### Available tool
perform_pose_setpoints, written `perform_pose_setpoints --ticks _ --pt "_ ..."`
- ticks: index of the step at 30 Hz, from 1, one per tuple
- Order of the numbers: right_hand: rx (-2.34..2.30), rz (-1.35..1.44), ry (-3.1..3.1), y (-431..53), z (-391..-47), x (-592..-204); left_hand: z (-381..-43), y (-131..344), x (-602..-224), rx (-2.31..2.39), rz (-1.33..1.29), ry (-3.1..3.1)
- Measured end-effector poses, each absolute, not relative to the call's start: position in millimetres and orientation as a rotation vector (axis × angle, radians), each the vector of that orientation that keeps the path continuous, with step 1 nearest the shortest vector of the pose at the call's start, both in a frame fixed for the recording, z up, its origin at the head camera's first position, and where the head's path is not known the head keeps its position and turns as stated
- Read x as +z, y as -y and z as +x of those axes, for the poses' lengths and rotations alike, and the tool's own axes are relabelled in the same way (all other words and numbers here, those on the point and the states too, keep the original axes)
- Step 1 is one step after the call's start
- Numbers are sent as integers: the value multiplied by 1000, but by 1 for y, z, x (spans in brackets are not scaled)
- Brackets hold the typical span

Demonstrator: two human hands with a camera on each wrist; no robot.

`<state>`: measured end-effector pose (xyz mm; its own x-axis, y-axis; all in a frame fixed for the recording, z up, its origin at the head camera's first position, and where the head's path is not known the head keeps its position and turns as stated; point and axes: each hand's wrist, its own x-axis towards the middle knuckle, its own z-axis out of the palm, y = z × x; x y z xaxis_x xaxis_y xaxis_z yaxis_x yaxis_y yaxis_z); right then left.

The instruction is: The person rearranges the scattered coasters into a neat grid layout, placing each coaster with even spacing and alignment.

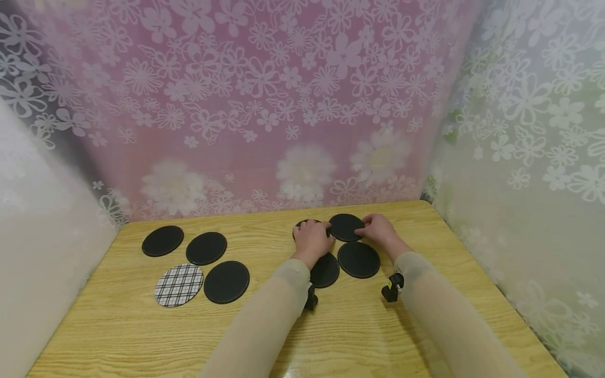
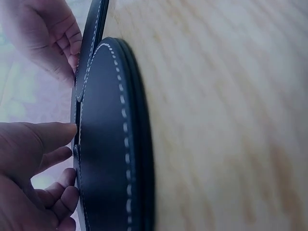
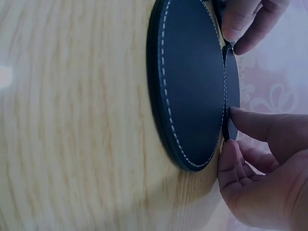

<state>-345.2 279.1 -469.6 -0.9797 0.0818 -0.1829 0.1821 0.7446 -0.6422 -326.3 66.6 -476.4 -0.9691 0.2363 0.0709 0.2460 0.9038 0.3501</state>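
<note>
Several round black coasters with white stitched edges lie in a tight group on the table's right half. My left hand spans the far-left coaster of this group, gripping its edges and hiding most of it. On the right, my right hand pinches the outer edge of the far-right coaster between thumb and fingers. Nearer to me, a coaster shows partly behind the left wrist, beside another coaster. The right wrist view shows the right thumb on the far coaster's rim.
On the left half of the wooden table lie three more black coasters and a white-and-black plaid disc touching or close to one. Flowered curtains stand behind and at both sides. Black wrist mounts hang under the sleeves.
</note>
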Motion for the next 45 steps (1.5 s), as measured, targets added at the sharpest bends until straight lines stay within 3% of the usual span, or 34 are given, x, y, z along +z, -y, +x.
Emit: perform_pose_setpoints --ticks 45 --pt "-957 105 -2819 -279 -330 -460 -318 -64 -471 -558 -450 3068"
